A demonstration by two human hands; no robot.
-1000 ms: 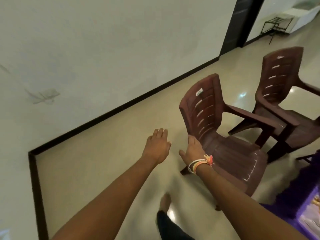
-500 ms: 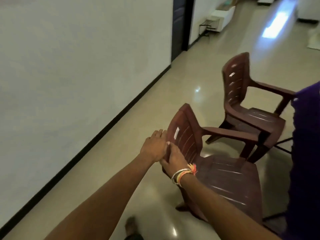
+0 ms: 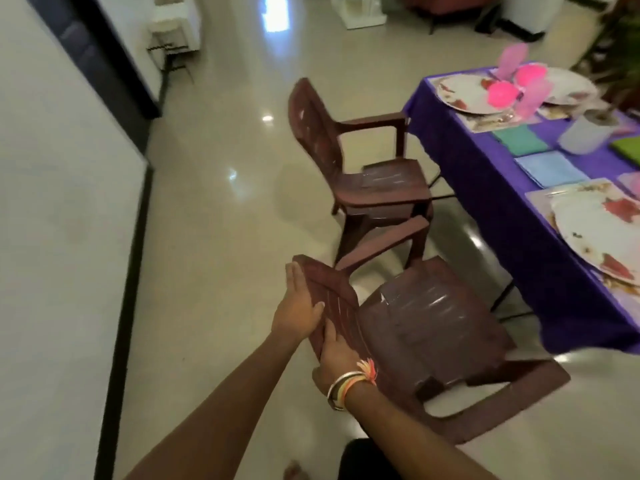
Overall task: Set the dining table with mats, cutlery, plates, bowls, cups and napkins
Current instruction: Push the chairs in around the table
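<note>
My left hand point(image 3: 297, 311) and my right hand point(image 3: 336, 353) both grip the backrest of the near brown plastic chair point(image 3: 426, 327); the left palm lies behind the backrest, its thumb over the front. To the right stands the dining table under a purple cloth point(image 3: 485, 192). On it lie a white patterned plate point(image 3: 588, 233) on a mat, a farther plate point(image 3: 460, 93), pink cups point(image 3: 502, 93), a grey cup point(image 3: 585, 136), a teal napkin point(image 3: 519, 142) and a blue napkin point(image 3: 550, 171).
A second brown chair point(image 3: 377, 181) stands beyond the near one, facing the table. A white wall point(image 3: 52, 202) with a dark skirting runs along the left. White furniture point(image 3: 176, 26) stands at the far end of the glossy tiled floor. My foot shows at the bottom.
My view has swung right, bringing the set table into sight. Both hands have closed on the near chair's backrest, and the chair now sits nearer the table.
</note>
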